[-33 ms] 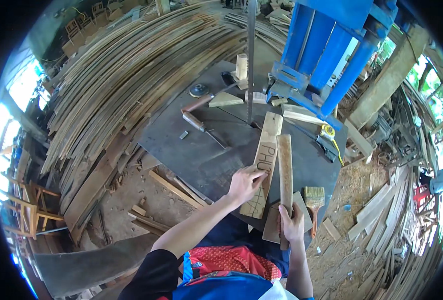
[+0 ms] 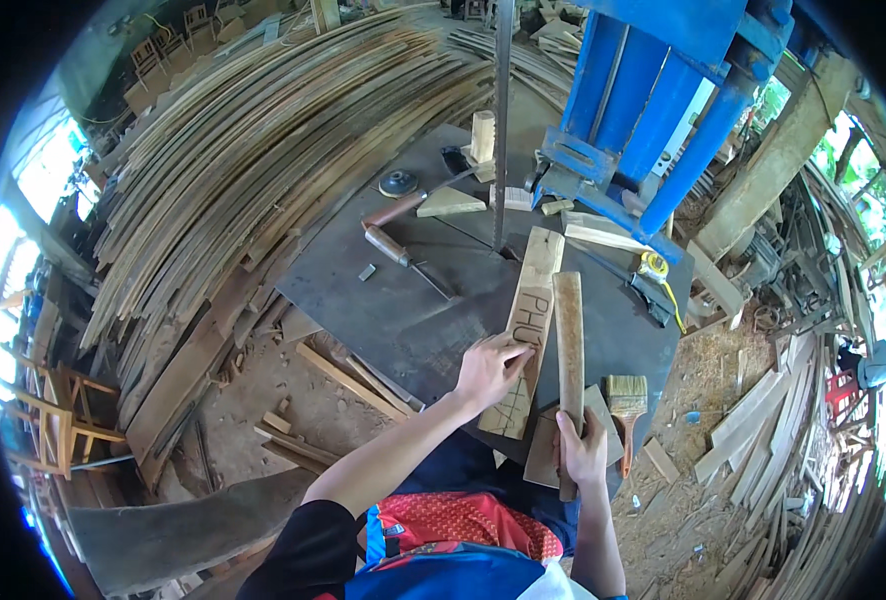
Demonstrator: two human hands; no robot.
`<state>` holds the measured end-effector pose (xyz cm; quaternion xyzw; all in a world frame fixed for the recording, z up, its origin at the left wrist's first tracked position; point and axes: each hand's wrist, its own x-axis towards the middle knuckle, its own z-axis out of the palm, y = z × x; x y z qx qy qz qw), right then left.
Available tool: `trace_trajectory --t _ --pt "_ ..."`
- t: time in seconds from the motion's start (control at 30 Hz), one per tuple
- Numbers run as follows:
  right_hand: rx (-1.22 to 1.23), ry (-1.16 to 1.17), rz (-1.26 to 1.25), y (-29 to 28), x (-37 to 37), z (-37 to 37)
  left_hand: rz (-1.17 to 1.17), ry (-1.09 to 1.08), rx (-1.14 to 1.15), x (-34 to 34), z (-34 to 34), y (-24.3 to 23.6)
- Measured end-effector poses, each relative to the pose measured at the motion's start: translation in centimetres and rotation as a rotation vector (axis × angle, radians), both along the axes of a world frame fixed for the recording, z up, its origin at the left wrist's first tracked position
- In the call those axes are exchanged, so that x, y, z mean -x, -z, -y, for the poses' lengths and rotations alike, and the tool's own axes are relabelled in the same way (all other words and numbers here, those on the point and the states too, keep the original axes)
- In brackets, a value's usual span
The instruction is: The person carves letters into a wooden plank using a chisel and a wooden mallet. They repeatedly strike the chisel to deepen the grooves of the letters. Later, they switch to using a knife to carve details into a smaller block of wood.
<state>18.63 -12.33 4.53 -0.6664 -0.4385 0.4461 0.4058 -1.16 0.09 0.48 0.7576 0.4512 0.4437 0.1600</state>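
A pale board with dark hand-drawn lettering and lines (image 2: 539, 262) lies on the dark metal table (image 2: 348, 285). My left hand (image 2: 493, 370) rests on its lower half, fingertips pinched at the lettering, on something I cannot make out. My right hand (image 2: 582, 450) grips a narrow wooden strip (image 2: 569, 330) held alongside that board. A small flat wooden piece (image 2: 543, 450) sits under the strip. A paintbrush (image 2: 626, 400) with an orange handle lies to the right.
A blue bandsaw (image 2: 653, 120) with an upright blade (image 2: 500, 120) stands beyond the board. Tools (image 2: 388, 240), offcuts (image 2: 451, 198) and a yellow tape measure (image 2: 654, 264) are on the table. Long planks (image 2: 243, 140) fill the left. Wood scraps (image 2: 743, 430) lie at right.
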Motion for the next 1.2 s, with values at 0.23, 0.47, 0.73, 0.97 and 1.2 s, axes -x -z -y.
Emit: trace_trajectory --t 0.23,0.47,0.73,0.97,1.2 --pt "-0.032 -0.037 0.136 1.7 -0.7 -0.2 -0.018 -0.096 -0.053 0.1 0.1 -1.0" --pt "0.081 0.002 0.060 -1.0 0.5 -0.3 0.052 -0.112 -0.016 -0.1 0.3 -0.7" --pt "0.103 0.045 -0.058 -0.7 -0.1 -0.2 0.084 -0.018 0.077 -0.4 -0.8 0.7" --pt "0.076 0.013 -0.065 -0.5 0.1 -0.5 0.057 -0.034 0.149 0.1 -1.0 0.8" --pt "0.071 0.007 -0.037 -0.6 -0.3 -0.5 -0.054 -0.018 0.042 -0.3 -1.1 0.2"
